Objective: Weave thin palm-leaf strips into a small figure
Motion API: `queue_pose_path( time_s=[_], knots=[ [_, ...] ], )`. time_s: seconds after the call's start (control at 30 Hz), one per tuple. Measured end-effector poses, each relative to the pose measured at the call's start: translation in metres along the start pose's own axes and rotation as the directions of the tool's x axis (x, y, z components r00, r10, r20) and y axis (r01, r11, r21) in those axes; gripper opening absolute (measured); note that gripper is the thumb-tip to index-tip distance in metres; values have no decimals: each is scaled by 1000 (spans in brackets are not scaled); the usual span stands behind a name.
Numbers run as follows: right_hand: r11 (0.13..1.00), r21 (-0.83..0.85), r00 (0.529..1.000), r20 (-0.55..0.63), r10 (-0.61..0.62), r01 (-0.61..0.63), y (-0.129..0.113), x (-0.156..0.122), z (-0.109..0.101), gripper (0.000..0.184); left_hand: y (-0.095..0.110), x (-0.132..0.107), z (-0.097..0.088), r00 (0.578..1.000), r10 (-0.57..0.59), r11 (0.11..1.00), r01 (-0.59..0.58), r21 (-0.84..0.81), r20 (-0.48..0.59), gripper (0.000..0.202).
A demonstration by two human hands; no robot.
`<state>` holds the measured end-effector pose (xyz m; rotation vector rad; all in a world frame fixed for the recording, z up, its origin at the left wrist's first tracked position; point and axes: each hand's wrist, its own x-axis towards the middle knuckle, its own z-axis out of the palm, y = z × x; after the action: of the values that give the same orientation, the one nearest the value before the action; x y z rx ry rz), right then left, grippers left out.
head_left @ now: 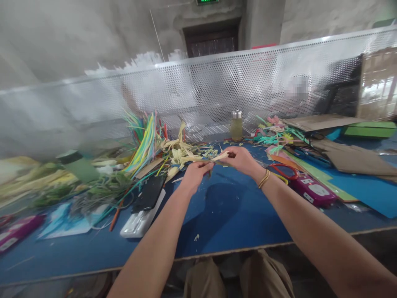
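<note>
Both my hands meet over the middle of the blue table [223,211]. My left hand [195,174] is closed in a pinch on the near end of a thin pale yellow paper strip [221,156]. My right hand [240,159] is closed on the same strip at its far end, with a gold bracelet on its wrist. Just beyond the hands lies a heap of cut pale yellow paper pieces [181,153].
A bundle of coloured paper strips [144,142] fans up at the left. A black phone [149,194] and a white case lie nearby. Red-handled scissors [281,170], a magenta case [313,191], a glass jar [236,124], brown card and a perforated metal screen [217,87] surround the area.
</note>
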<state>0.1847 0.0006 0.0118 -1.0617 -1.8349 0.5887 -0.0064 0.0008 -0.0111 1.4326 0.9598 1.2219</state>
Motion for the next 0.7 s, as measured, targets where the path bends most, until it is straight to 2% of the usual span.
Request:
queue_pose_path(
  time_s=[0.07, 0.17, 0.27, 0.33, 0.4, 0.47, 0.53, 0.7],
  knots=[
    [983, -131, 990, -36, -138, 132, 2, 0, 1, 22, 0, 0, 1, 999, -34, 998, 35, -58, 4, 24],
    [980, -117, 987, 22, -161, 163, 3, -2, 7, 22, 3, -2, 0, 998, -50, 997, 53, -60, 48, 25],
    [993, -69, 994, 64, -87, 91, 3, -1, 12, 23, 5, -5, 0, 993, -61, 997, 65, -35, 104, 24],
    [999, -33, 998, 52, -28, 30, 3, 0, 13, 27, 5, -6, 1, 994, -51, 998, 53, -17, 96, 23],
    [995, 86, 999, 23, 48, -50, 4, 2, 14, 30, 5, -7, 2, 997, -16, 1000, 16, -2, 81, 21],
    [956, 253, 989, 33, 145, -149, 6, 3, 15, 28, 6, -8, 4, 994, 33, 999, -34, 8, 106, 20],
    [895, 374, 970, 93, 227, -245, 7, 3, 16, 27, 7, -9, 5, 987, 50, 998, -54, 19, 152, 18],
    [763, 523, 925, 200, 322, -379, 3, 2, 18, 29, 8, -8, 5, 992, -15, 1000, 15, -4, 127, 18]
  ],
)
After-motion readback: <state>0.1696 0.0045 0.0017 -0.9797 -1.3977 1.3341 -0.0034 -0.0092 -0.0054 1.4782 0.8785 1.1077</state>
